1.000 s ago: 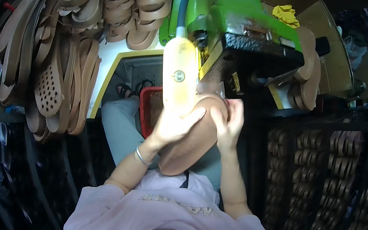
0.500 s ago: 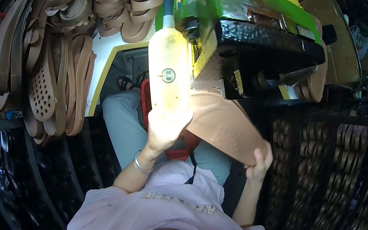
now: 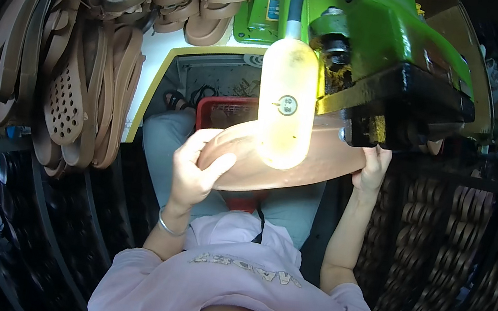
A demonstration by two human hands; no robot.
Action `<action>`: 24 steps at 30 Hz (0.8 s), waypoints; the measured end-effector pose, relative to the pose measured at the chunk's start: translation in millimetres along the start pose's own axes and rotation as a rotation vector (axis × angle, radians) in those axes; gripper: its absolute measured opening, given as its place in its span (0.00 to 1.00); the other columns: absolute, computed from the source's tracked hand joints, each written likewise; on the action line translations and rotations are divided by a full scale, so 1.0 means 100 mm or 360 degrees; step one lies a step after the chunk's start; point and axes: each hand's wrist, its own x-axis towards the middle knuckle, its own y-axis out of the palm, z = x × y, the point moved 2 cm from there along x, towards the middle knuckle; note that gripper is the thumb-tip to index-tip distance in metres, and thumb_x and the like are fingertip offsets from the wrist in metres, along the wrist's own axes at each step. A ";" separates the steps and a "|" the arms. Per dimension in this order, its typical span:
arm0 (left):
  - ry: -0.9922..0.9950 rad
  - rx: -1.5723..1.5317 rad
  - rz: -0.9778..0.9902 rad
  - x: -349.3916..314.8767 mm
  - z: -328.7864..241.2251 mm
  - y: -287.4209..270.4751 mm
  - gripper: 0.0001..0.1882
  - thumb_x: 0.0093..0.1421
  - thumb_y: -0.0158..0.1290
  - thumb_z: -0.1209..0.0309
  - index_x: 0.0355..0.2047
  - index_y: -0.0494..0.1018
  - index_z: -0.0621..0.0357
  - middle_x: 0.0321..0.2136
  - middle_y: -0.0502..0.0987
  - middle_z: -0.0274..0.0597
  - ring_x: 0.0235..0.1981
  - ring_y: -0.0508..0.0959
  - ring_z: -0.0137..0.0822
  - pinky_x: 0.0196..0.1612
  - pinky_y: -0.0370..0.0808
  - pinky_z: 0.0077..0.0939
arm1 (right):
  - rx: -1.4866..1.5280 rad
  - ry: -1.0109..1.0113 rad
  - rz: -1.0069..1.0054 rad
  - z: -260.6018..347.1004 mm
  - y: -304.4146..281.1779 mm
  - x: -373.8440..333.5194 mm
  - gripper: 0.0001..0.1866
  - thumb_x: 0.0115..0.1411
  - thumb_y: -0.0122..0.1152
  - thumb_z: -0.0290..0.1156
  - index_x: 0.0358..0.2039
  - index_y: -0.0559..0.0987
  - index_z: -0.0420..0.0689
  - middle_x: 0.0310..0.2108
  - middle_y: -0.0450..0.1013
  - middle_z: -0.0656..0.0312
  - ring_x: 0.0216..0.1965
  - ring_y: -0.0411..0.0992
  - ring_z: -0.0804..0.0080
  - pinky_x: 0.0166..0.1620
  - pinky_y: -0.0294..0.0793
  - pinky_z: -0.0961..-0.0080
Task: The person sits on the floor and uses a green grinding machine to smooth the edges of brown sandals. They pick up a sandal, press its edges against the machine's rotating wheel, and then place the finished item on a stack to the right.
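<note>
From afar I see a matt, rubbery-looking sole at dial centre, a glossy painted machine at one o'clock, a matt cloth shirt at six.

Strong yellow-white glare from the lamp, dim surroundings, curved distortion and blackness toward the rim

Lt lilac tee, slvr bangle

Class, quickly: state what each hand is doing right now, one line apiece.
Left hand: closed on one end of the tan sole.
Right hand: closed on its other end.
</note>
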 end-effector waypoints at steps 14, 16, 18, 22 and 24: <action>0.0075 0.0110 0.0146 0.14 0.04 0.33 0.12 0.52 0.60 0.76 0.36 0.74 0.67 0.31 0.78 0.40 0.32 0.75 0.26 0.38 0.72 0.20 | -0.0099 -0.0172 -0.0354 0.22 -0.22 -0.07 0.19 0.58 0.59 0.30 0.48 0.69 0.35 0.39 0.72 0.59 0.39 0.71 0.75 0.43 0.71 0.79; 0.0181 0.0050 0.0157 0.21 0.05 0.51 0.11 0.52 0.58 0.78 0.37 0.74 0.67 0.30 0.77 0.41 0.30 0.74 0.25 0.36 0.71 0.20 | -0.0083 -0.0247 -0.0410 0.36 -0.24 -0.03 0.18 0.60 0.57 0.32 0.47 0.70 0.35 0.39 0.72 0.59 0.39 0.71 0.74 0.44 0.72 0.78; 0.0199 -0.0033 0.0128 0.23 0.12 0.60 0.11 0.52 0.57 0.79 0.38 0.75 0.67 0.29 0.77 0.41 0.30 0.73 0.26 0.36 0.71 0.21 | -0.0097 -0.0211 -0.0417 0.36 -0.30 -0.01 0.17 0.60 0.57 0.32 0.46 0.71 0.36 0.39 0.72 0.59 0.39 0.71 0.74 0.43 0.71 0.78; 0.0144 -0.0182 0.0142 0.23 0.02 0.46 0.12 0.52 0.56 0.80 0.38 0.75 0.68 0.33 0.79 0.42 0.35 0.77 0.29 0.43 0.73 0.22 | -0.0137 -0.0177 -0.0269 0.29 -0.29 0.02 0.15 0.60 0.56 0.31 0.44 0.72 0.37 0.38 0.72 0.60 0.41 0.70 0.74 0.45 0.70 0.77; 0.0061 -0.0018 0.0214 0.20 -0.08 0.29 0.13 0.52 0.56 0.81 0.40 0.74 0.70 0.36 0.79 0.44 0.37 0.78 0.30 0.45 0.73 0.23 | -0.0167 -0.0118 -0.0231 0.31 -0.12 0.00 0.15 0.60 0.55 0.32 0.44 0.72 0.38 0.33 0.72 0.62 0.29 0.70 0.81 0.28 0.69 0.85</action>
